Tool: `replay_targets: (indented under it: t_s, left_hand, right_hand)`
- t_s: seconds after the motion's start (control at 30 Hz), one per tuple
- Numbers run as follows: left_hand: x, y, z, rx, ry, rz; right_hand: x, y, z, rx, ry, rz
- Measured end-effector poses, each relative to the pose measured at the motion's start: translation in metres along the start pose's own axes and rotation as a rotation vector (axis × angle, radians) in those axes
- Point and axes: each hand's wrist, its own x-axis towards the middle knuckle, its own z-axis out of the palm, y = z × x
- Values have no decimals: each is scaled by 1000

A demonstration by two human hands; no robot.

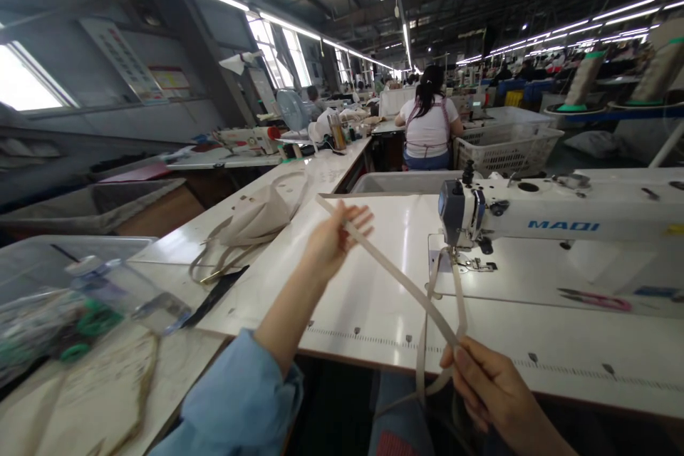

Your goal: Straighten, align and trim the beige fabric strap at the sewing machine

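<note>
Head view shows us a strap point(395, 274) stretched over the table point(374, 313) before the machine point(534, 217), left hand point(334, 242) loosely curled on it, right hand point(489, 381) pinching it; we judge it light, limp, best gripped flat near the ends.

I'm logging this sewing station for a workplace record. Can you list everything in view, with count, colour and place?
strap: one, beige, stretched between both hands, looping up to the needle
sewing machine: one, white with blue front, right on the table
table: one, white, under the machine
fabric bag: one, beige, on the table at left
scissors: one pair, pink, below the machine arm
clear bin: one, transparent, far left
baskets: stacked, white, behind the machine
person: one, white top, seated with back turned
thread cones: two, beige, upper right
left hand: raised, strap across the fingers
right hand: pinching the strap at the table edge
</note>
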Motion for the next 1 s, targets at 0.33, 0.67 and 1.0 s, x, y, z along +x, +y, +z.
replay_targets:
  t_s: [0.33, 0.67, 1.0]
  left_hand:
    - [6, 11, -6, -12, 110, 126]
    - [-21, -18, 4, 64, -15, 36]
    - [8, 12, -17, -2, 88, 21]
  right_hand:
    - [-6, -6, 0, 15, -43, -1]
    - [-14, -11, 10, 35, -55, 2]
    - [-28, -8, 9, 47, -32, 50]
